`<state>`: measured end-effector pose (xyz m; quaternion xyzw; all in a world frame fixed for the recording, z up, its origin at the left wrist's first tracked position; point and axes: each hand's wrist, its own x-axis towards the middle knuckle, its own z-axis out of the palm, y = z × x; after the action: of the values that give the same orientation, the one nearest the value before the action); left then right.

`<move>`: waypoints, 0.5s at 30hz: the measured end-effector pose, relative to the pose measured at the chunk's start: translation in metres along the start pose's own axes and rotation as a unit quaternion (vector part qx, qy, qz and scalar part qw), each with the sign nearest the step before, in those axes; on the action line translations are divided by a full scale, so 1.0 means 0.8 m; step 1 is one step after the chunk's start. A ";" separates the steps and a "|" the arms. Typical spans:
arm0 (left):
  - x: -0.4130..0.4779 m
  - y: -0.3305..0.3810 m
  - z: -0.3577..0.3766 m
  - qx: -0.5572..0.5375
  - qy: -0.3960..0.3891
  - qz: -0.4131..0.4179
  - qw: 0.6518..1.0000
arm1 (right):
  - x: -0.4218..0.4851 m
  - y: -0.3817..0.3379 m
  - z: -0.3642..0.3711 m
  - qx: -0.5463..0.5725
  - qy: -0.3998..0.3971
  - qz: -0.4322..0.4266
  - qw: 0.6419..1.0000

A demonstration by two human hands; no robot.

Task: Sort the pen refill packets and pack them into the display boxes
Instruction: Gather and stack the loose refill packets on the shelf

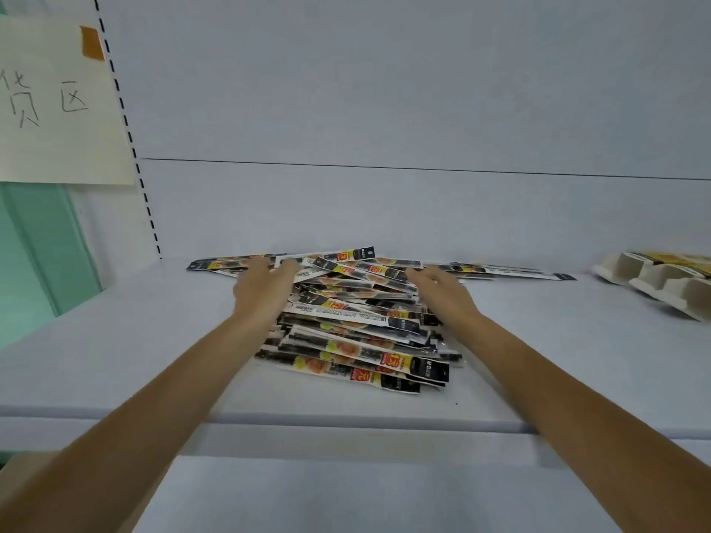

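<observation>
- A paper sign (57, 109) with handwritten characters hangs at 10 o'clock, held by a strip of orange tape (92, 42) at its upper right corner.
- Just to the right of it, a slotted upright (131, 140) with black dashes runs down to the back left corner of the shelf (115, 340). A green panel (38, 263) stands at 9 o'clock, beside the shelf's left end.
- The left grip (265, 290) reaches in from 7 o'clock. Its fingers are fairly straight and lie on the left flank of the pile, with nothing pinched. The fingertips are blurred.
- The pile of pen refill packets (358, 332) lies at the centre of the shelf, between the two grips. The long narrow packets are black, yellow and white, stacked loosely and fanned at slightly different angles. A few packets stick out flat at the back, toward 9 o'clock and 3 o'clock of the pile.
- The right grip (442, 294) comes in from 5 o'clock. Its fingers are extended and rest against the pile's upper right side, opposite the left one, and do not curl round any packet.
- The display boxes (661, 290) are pale cardboard with open compartments. They lie at 3 o'clock on the same shelf, well apart from the pile and cut by the frame edge. Something yellow lies in their far part, too small to tell what it is.
</observation>
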<state>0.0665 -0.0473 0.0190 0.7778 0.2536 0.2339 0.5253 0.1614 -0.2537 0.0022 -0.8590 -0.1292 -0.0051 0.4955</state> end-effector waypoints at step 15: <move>0.004 0.003 0.013 0.202 -0.139 0.117 0.962 | 0.005 -0.004 0.004 -0.125 -0.086 -0.055 0.987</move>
<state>0.0759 -0.0529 0.0180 0.9169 0.1272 0.1269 0.3564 0.1643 -0.2486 0.0037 -0.9028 -0.2166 0.0257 0.3706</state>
